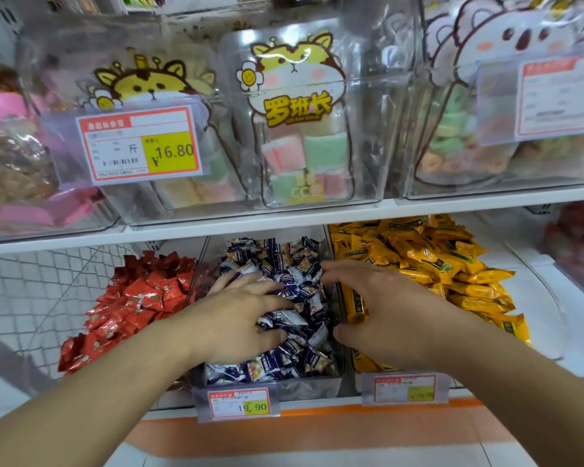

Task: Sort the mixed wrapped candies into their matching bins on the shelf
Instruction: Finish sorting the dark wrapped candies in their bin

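A person stands at a shop shelf, looking down at both bare forearms reaching into the lower row of clear plastic bins. The left hand [240, 311] lies palm down on the heap in the middle bin [267, 387], fingers spread and slightly bent, pressing on the navy and white wrapped candies [297, 291]; it does not clearly pinch any one piece. The right hand [378, 308] hovers at the divider between that bin and the one to its right, fingers and thumb curved as if to close on something. A yellow wrapped candy [356, 306] stands just beside its thumb and fingers, but whether the hand grips it cannot be told.

The sorting looks largely in order: red wrapped candies [139, 298] fill the left bin, navy ones the middle, yellow ones [445, 264] the right bin. The hands probably work the middle heap to feel out strays, and the yellow piece at the divider is likely one being returned.

A price tag [239, 404] on the front of the middle bin reads 19.90; the tag [404, 388] on the yellow bin is too blurred to read. On the upper shelf, a larger tag [139, 144] reads ¥16.80 with the character 斤. Beside it, a clear bag with a cartoon animal [297, 119] holds pastel marshmallow-like sweets and bears the characters 罗班长. A koala-printed bag [506, 38] sits further right.
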Available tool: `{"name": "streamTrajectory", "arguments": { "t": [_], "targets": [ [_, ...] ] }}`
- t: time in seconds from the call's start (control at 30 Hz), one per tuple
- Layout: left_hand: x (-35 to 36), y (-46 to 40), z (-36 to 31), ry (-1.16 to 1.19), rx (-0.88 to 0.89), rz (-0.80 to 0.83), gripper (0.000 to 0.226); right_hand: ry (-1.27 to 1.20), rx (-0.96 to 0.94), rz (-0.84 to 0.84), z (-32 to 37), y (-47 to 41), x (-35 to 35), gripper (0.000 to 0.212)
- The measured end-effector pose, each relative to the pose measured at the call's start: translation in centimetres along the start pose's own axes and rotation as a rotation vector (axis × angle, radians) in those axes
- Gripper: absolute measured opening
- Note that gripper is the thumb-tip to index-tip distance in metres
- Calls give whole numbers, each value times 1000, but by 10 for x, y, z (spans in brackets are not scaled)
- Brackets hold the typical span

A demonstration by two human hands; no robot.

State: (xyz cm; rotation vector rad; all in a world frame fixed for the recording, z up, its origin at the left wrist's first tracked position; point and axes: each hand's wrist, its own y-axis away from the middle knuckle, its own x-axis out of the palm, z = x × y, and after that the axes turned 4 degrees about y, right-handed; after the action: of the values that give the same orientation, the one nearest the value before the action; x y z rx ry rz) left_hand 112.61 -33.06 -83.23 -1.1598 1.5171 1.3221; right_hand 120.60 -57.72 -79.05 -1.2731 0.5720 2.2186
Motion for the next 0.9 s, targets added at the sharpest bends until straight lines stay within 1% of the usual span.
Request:
{"name": "streamTrajectory", "arguments": {
  "t": [0.07,0.13,0.17,0.23,0.3,0.4,0.63,0.73,0.9],
  "targets": [
    [0,4,-7,61,-20,-34,70,-13,-5,-3,1,-1,0,71],
    [0,9,-19,95,1,-93,72,-16,-11,-11,1,-1,1,71],
    [1,12,-25,117,7,-93,72,-16,-12,-14,1,0,1,71],
    [8,21,-35,156,-8,-36,71,-11,-15,-20,1,1,1,71],
    [17,24,-39,139,-41,15,67,-1,-11,-23,2,1,1,71],
    [22,13,-34,104,-68,-2,67,3,-5,-29,5,2,2,67],
    [24,-12,-24,-28,-61,-61,77,5,-2,-27,9,2,0,39],
    [25,-16,-19,-58,-25,-112,76,1,9,-24,8,3,1,38],
    [24,-28,-12,-82,13,-169,67,2,32,-15,7,2,1,37]
  ]
}}
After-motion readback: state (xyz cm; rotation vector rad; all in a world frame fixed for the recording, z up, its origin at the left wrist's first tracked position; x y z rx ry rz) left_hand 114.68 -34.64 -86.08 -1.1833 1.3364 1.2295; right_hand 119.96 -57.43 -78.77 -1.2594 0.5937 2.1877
